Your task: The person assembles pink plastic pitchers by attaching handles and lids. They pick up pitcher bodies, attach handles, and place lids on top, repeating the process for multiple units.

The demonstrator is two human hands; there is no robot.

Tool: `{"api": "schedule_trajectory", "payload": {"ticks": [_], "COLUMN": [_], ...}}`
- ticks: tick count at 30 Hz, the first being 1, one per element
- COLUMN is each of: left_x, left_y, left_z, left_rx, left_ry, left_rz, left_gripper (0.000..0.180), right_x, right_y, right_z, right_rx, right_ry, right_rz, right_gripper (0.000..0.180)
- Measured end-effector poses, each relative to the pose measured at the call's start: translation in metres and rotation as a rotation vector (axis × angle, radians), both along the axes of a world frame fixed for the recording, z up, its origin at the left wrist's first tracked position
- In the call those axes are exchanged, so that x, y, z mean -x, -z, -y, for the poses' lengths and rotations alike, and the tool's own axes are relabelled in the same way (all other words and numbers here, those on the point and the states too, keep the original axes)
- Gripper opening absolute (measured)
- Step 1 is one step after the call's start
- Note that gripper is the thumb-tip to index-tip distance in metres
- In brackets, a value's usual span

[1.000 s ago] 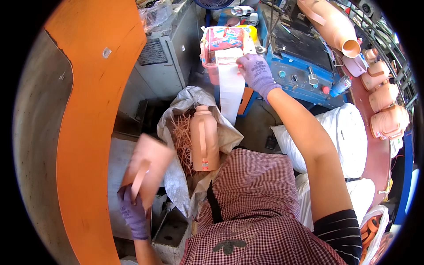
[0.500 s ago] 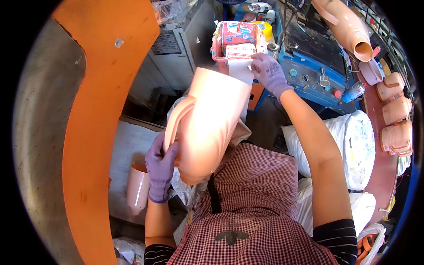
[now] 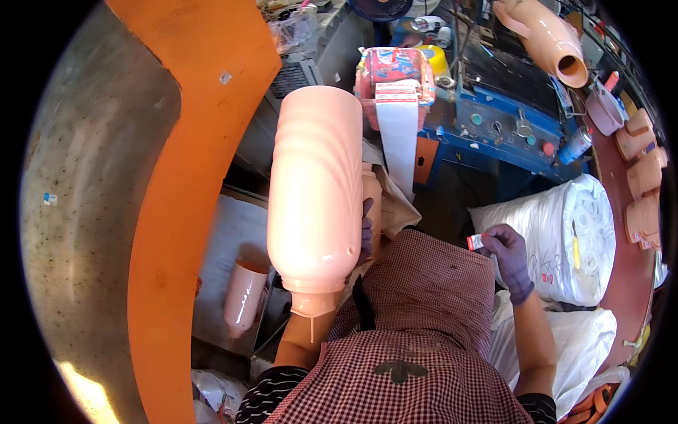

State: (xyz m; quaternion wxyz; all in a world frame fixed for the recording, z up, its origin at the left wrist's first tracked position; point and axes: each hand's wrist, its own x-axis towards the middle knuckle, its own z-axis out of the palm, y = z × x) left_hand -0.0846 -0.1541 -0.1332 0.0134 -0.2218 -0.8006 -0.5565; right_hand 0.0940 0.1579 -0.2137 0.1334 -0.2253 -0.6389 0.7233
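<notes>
A large glossy pink plastic jug body (image 3: 314, 191) hangs tilted in front of me, its narrow neck pointing down with a thin strand of plastic trailing from it. My left hand (image 3: 366, 230), in a purple glove, is closed on its far side; most of that hand and the jug's handle are hidden behind it. Between the thumb and fingers of my gloved right hand (image 3: 508, 256) is a small red-and-white sticker (image 3: 475, 242), held over the right side of my lap. A strip of white sticker backing (image 3: 399, 141) with red-and-white stickers hangs from a pink basket (image 3: 422, 113).
To the left stands a curved orange panel (image 3: 159, 233), with a smaller pink bottle shell (image 3: 246, 297) beyond it. White sacks (image 3: 544, 240) lie at right. A blue machine (image 3: 480, 134) stands ahead; several pink jug parts (image 3: 644, 180) line the red-brown bench (image 3: 625, 275).
My right hand has come away from the sticker strip and down to the right with a sticker. My left hand has turned the jug, so its handle now faces away.
</notes>
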Motion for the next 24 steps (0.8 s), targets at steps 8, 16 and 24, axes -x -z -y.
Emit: {"api": "schedule_trajectory", "payload": {"ticks": [8,16,24], "left_x": [-0.021,-0.001,0.061], "left_y": [-0.023,0.004,0.016], "left_z": [-0.019,-0.019,-0.021], "left_rx": [-0.790,-0.632,0.124], "left_ry": [0.421,0.453,0.304], "left_rz": [0.424,0.645,0.336], "left_gripper": [0.055,0.042,0.035], "right_x": [-0.091,-0.097,-0.097], "right_y": [0.026,0.017,-0.022], "right_z": [0.010,-0.006,-0.022], "right_rx": [0.082,0.107,0.015], "right_ry": [0.207,0.202,0.515], "right_rz": [0.071,-0.007,-0.074], "right_gripper": [0.007,0.008,0.014]}}
